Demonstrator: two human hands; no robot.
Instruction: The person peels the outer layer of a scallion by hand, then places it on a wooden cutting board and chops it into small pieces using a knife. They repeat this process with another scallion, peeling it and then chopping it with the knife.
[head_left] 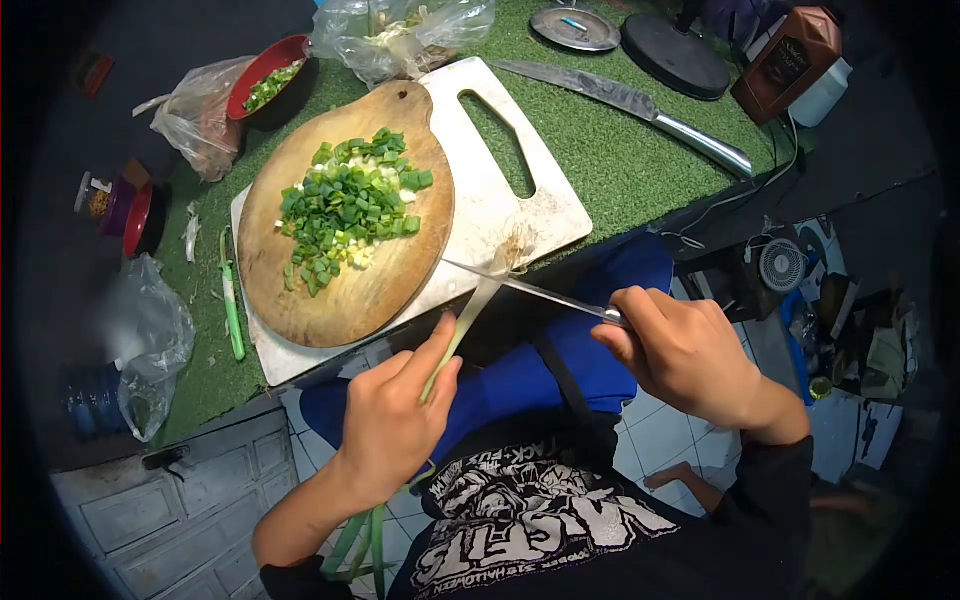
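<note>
A green onion (470, 318) is pinched in my left hand (400, 405), its rooty white end pointing up over the edge of the white cutting board (560, 205). My right hand (690, 350) is closed round the handle of a thin knife (560, 298), whose blade lies across the onion just below the roots. Green leaves (372, 545) hang below my left forearm. Chopped green onion (350, 205) is heaped on a round wooden board (275, 300), which rests on the white board.
A large knife (610, 92) lies on the green mat (590, 155), near a metal lid (575, 28). At the back left are a red bowl (240, 95) of chopped greens and plastic bags (205, 120). A green-handled tool (232, 310) lies left of the boards.
</note>
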